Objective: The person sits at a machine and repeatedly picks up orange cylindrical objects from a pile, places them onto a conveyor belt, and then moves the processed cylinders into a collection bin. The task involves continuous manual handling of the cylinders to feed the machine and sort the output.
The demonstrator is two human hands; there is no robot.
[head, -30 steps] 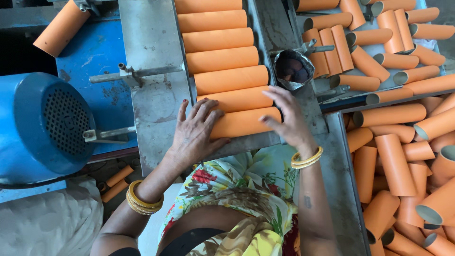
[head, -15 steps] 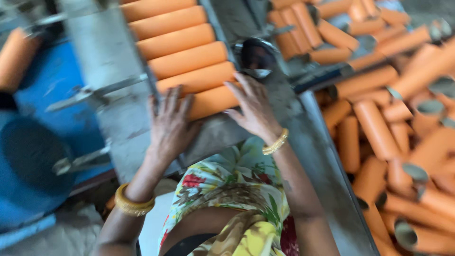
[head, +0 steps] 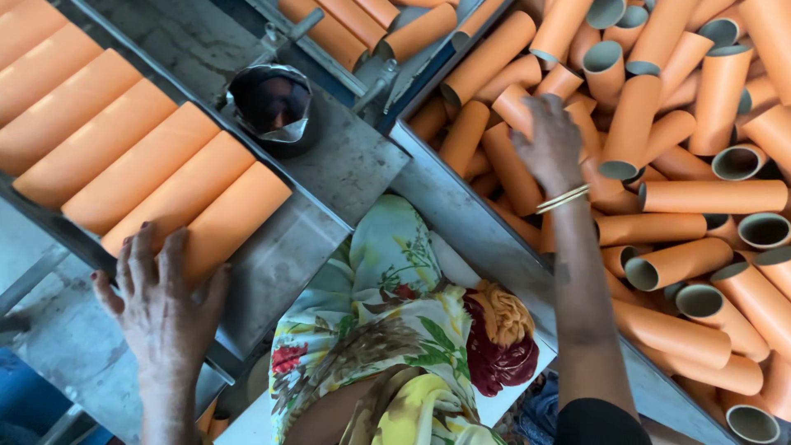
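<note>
- Hands first: left hand (head: 165, 305) was open, fingers spread, palm down. Its fingertips lay on the near end of the last tube (head: 235, 210) in the row and on the channel's edge.
- Beyond that hand's fingertips ran the row of orange tubes (head: 124, 165), side by side and touching, in a grey metal channel (head: 272, 272) on the bench (head: 354, 165).
- Right hand (head: 550, 144) was stretched out over the heap of loose tubes (head: 700, 198), back of the hand up, fingers curled down among them. Couldn't tell if it had closed on one, as the fingertips were hidden.
- Heap lay under, ahead of & to the right of that hand, tubes at all angles, many open ends up. A metal bin wall (head: 486, 239) ran below the forearm.
- Thin bangles (head: 564, 198) sat at the right wrist.
- Btwn the two hands, further out: a dark round cup w/ foil lining (head: 270, 103) on the bench.
- Step, as I judged it: a fresh tube being picked from the heap while the left hand steadied the row's end.
- A lift from there called for a firm grip round one tube, clear of its neighbours, then turning it parallel to the row.
</note>
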